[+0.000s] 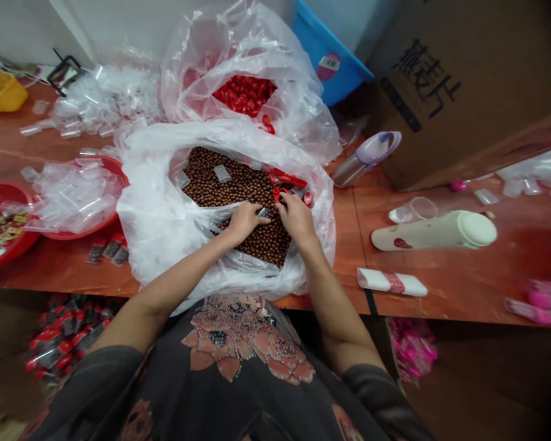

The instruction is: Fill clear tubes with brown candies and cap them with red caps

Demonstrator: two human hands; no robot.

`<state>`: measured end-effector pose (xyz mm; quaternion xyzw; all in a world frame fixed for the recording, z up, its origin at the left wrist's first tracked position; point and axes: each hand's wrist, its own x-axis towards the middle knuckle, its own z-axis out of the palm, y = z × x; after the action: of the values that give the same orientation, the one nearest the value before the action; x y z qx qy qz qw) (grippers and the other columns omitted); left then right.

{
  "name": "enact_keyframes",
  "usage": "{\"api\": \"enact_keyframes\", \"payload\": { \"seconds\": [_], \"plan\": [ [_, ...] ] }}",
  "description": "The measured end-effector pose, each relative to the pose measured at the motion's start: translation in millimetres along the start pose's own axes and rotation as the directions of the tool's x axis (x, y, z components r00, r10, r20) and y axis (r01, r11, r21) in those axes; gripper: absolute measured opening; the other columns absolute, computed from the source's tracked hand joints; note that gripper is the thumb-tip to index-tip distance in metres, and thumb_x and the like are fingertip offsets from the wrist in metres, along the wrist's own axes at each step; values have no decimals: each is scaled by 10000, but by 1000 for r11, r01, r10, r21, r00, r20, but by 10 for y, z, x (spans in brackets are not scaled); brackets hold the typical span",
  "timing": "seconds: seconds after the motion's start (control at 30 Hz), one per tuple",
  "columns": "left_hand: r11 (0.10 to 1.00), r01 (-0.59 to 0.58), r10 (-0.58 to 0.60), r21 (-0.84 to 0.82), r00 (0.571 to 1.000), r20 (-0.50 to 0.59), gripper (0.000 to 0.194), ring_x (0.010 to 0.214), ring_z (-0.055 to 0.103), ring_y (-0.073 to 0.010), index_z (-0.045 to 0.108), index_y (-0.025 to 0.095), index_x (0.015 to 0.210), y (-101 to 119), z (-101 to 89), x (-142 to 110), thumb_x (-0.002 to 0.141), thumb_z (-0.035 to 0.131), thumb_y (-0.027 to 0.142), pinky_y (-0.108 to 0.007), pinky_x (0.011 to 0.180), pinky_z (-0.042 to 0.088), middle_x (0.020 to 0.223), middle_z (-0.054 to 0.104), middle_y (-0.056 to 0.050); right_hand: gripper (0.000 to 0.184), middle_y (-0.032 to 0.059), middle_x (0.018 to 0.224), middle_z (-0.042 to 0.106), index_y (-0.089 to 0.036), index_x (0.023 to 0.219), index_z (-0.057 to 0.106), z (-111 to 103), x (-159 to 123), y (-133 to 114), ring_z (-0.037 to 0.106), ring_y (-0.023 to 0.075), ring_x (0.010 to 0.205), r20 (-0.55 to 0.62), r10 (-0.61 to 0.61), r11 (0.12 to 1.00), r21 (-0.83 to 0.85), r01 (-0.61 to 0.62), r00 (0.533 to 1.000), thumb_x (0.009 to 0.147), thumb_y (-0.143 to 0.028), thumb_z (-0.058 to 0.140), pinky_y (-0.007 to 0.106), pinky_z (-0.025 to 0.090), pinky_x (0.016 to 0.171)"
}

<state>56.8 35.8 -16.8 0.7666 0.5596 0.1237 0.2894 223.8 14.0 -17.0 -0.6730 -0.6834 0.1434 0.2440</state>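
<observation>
Two bare hands work close together, fingertips almost meeting above a mass of round brown sweets (243, 190) heaped in a clear plastic bag (140, 214). The left hand (243, 222) reaches across with its fingers stretched toward the right and held nearly together. A small clear sachet (262, 212) sits at their tips, nearer this hand than the other. Its long axis runs roughly across the view, with one end pointing toward the right hand (294, 219). Whether those fingers actually pinch it cannot be told from this view. The right hand's fingers (282, 207) curl downward in a loose bunch, with a red-wrapped sweet (279, 193) just beyond their tips; whether they hold anything is hidden. More red-wrapped sweets (288, 178) lie ahead of the fingers, and clear sachets (221, 174) rest ahead and to the left.
</observation>
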Motion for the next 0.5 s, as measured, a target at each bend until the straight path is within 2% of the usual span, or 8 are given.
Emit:
{"api": "enact_keyframes", "payload": {
  "seconds": [0.13, 0.2, 0.23, 0.3, 0.37, 0.43, 0.5],
  "plan": [
    [994, 3, -12, -110, 996, -85, 390, 879, 625, -229, 736, 141, 1096, -8, 137, 64, 803, 744, 397, -321, 833, 449, 940, 709, -86, 453, 154, 1180, 682, -136, 1313, 607, 36, 30, 84, 640, 278, 1034, -20, 68, 990, 127, -65, 998, 868, -216, 580, 460, 495, 986],
    [980, 6, -27, -198, 994, -103, 379, 871, 624, -227, 745, 131, 1057, -21, 185, 91, 781, 764, 391, -332, 839, 459, 924, 707, -86, 484, 118, 1118, 698, -154, 1317, 602, 44, 7, 139, 650, 235, 941, -63, 148, 948, 294, -124, 987, 842, -246, 618, 428, 520, 941],
    [965, 8, -36, -263, 994, -104, 367, 866, 625, -223, 748, 133, 1038, -27, 206, 103, 766, 777, 378, -335, 841, 466, 921, 710, -82, 496, 95, 1085, 702, -166, 1312, 601, 39, -13, 161, 650, 211, 887, -75, 206, 900, 407, -159, 976, 830, -275, 637, 402, 541, 891],
    [892, 30, -68, -451, 995, -70, 345, 831, 631, -204, 748, 138, 1008, -32, 239, 117, 734, 802, 341, -332, 818, 489, 917, 720, -68, 476, 44, 1015, 707, -194, 1249, 631, 7, -70, 187, 641, 165, 793, -45, 312, 736, 644, -211, 949, 800, -344, 680, 327, 563, 749],
    [742, 94, -104, -664, 994, 25, 314, 759, 630, -174, 744, 132, 963, -22, 256, 111, 704, 816, 297, -319, 766, 515, 878, 725, -49, 401, 2, 954, 711, -221, 1127, 670, -50, -146, 193, 642, 132, 749, 28, 359, 520, 824, -225, 933, 771, -399, 720, 255, 548, 648],
    [570, 171, -129, -803, 985, 118, 297, 698, 617, -146, 735, 116, 912, 4, 239, 73, 665, 830, 253, -309, 727, 531, 824, 718, -34, 334, -23, 901, 716, -241, 1015, 675, -116, -230, 188, 661, 116, 743, 99, 354, 329, 917, -224, 930, 750, -430, 751, 226, 549, 631],
    [446, 217, -148, -869, 975, 167, 319, 692, 614, -131, 729, 107, 890, 41, 180, -5, 621, 850, 230, -307, 725, 540, 815, 713, -29, 308, -31, 907, 726, -261, 979, 652, -174, -312, 179, 692, 118, 778, 154, 332, 195, 954, -227, 931, 758, -450, 754, 239, 576, 675]
  ]
}}
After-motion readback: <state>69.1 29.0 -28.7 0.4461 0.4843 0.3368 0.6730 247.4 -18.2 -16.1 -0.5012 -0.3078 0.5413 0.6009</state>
